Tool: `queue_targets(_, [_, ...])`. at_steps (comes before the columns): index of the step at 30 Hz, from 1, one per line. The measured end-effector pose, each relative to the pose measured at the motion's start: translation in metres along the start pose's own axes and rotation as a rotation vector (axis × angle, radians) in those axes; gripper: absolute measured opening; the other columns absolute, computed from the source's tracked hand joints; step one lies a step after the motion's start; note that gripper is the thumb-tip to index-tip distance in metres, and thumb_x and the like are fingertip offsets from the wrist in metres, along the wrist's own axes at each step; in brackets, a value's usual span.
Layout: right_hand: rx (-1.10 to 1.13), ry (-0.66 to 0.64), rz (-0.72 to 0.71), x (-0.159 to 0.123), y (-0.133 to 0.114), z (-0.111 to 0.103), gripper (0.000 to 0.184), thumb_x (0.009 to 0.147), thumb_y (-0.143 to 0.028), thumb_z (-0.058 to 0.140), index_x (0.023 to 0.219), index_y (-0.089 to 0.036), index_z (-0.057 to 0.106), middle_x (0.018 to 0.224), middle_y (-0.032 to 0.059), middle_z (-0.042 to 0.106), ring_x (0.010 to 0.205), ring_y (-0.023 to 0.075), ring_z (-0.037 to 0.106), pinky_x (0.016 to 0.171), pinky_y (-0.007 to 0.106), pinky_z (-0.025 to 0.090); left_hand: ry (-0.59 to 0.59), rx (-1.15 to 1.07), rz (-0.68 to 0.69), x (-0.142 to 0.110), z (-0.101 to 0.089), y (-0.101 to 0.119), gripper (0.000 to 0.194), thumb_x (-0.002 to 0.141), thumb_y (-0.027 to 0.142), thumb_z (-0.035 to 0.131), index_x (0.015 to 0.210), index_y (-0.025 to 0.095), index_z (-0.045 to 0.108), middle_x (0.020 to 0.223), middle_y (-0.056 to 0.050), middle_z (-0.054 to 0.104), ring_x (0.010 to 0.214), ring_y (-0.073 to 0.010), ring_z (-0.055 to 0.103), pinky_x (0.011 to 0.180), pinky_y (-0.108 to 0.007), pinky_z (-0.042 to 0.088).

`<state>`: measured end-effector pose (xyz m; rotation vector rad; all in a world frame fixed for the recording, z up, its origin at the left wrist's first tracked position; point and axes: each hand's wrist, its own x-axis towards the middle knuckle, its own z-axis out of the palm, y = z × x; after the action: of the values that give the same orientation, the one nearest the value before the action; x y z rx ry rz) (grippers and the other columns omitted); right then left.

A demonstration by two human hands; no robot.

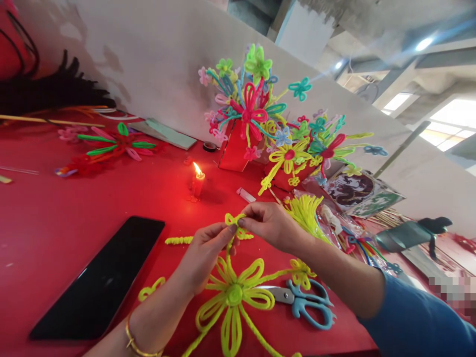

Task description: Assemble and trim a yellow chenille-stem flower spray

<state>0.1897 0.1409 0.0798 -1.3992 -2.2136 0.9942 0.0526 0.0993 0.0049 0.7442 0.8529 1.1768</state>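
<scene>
Between my fingertips is a small yellow pipe-cleaner flower [232, 218], its loops partly hidden by my fingers. My left hand [210, 248] pinches it from the left, and my right hand [269, 223] pinches it from the right. Just below lies a large yellow pipe-cleaner flower [235, 295] with long looped petals and a round centre. A smaller yellow flower [303, 273] sits at the end of one of its stems. Scissors [312, 302] with blue handles rest beside it, the blade partly under a petal. A coiled yellow piece [178, 240] is left of my hands.
A lit red candle [199, 183] burns beyond my hands. A black tablet-like slab [100, 282] lies at left. Colourful pipe-cleaner bouquets [249, 114] stand at the back. A bundle of yellow pipe cleaners [305, 215] and a tape roll [210, 146] are on the red table [148, 193].
</scene>
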Motion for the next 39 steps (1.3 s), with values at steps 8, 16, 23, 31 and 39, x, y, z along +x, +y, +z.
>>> queue_targets(8, [-0.085,-0.012,0.055,-0.002,-0.002,0.0,0.016,0.075,-0.03,0.056,0.068,-0.016,0.058,0.055,-0.0044,0.05,0.051,0.0072,0.041,0.048,0.02,0.031,0.013,0.057,0.014,-0.003,0.005,0.007,0.025,0.07,0.038,0.063,0.058,0.016,0.061,0.052,0.004,0.053,0.046,-0.0067,0.042,0.049,-0.021,0.032])
queue_targets(16, [-0.138,0.028,0.022,-0.001,-0.003,-0.001,0.012,0.076,-0.025,0.054,0.07,-0.016,0.059,0.056,-0.0039,0.051,0.052,0.0079,0.044,0.049,0.021,0.031,-0.033,0.102,0.016,-0.001,0.003,0.003,0.021,0.073,0.032,0.06,0.059,0.016,0.061,0.056,0.002,0.058,0.048,-0.0087,0.046,0.052,-0.023,0.034])
queue_targets(23, [-0.073,-0.044,0.01,0.002,0.002,-0.002,0.014,0.076,-0.025,0.052,0.069,-0.016,0.06,0.054,-0.0044,0.049,0.049,0.007,0.041,0.047,0.02,0.03,-0.043,0.088,-0.01,-0.001,0.004,0.003,0.021,0.072,0.034,0.062,0.061,0.015,0.062,0.053,0.003,0.056,0.046,-0.0077,0.045,0.05,-0.023,0.033])
queue_targets(31, [0.051,-0.012,0.014,0.005,0.011,0.0,0.014,0.076,-0.027,0.053,0.069,-0.015,0.058,0.056,-0.005,0.048,0.051,0.0065,0.04,0.049,0.02,0.031,0.016,0.036,-0.024,0.002,0.003,0.002,0.013,0.068,0.028,0.067,0.064,0.018,0.06,0.056,0.003,0.062,0.05,-0.0082,0.051,0.053,-0.022,0.037])
queue_targets(39, [0.308,0.007,0.015,0.009,0.015,-0.004,0.016,0.068,-0.03,0.059,0.063,-0.016,0.056,0.056,-0.0045,0.05,0.055,0.0076,0.046,0.055,0.022,0.039,0.062,-0.005,-0.024,0.002,0.0,0.002,0.013,0.059,0.025,0.074,0.064,0.019,0.064,0.058,0.005,0.061,0.053,-0.0077,0.052,0.055,-0.021,0.04])
